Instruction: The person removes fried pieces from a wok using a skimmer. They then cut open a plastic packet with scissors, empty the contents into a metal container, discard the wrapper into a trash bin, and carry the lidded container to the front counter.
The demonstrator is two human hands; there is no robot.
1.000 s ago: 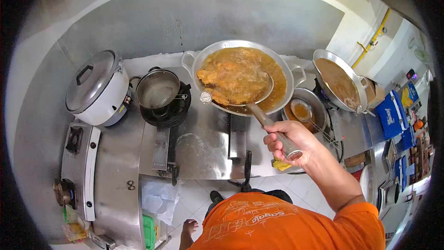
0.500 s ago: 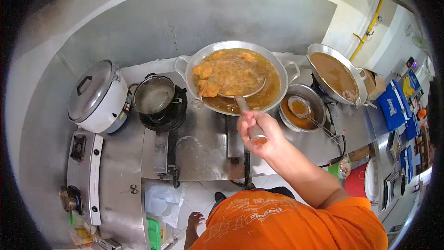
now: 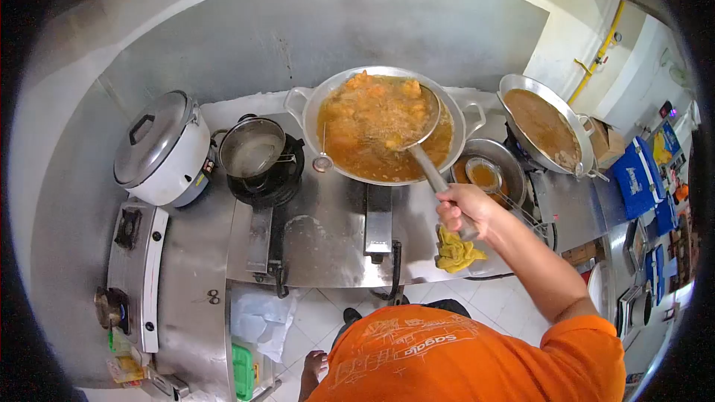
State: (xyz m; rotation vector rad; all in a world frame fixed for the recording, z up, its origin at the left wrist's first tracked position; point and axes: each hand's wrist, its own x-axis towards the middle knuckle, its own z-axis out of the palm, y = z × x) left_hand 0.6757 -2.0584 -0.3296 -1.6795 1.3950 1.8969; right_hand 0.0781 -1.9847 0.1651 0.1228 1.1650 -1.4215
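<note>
By the wrapped grip of the right hand (image 3: 471, 212), a long-handled skimmer (image 3: 432, 173) has just been swept rightward in the wok (image 3: 310, 115), where frying pieces (image 3: 372, 93) are apparently being stirred, while the left hand (image 3: 316, 363) is held low, its grip indiscernible, beside an orange shirt (image 3: 477, 365) lettered "Saga…".

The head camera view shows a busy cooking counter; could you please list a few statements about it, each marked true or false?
1. The right hand grips the long-handled metal skimmer. True.
2. The left hand also holds the skimmer. False: it hangs low beside the orange shirt.
3. The wide silver pan with two side handles holds orange-brown food pieces in brown liquid. True.
4. The white rounded cooker has its domed silver lid off. False: the lid is on.
5. The crumpled yellow cloth lies on the steel counter. True.
</note>
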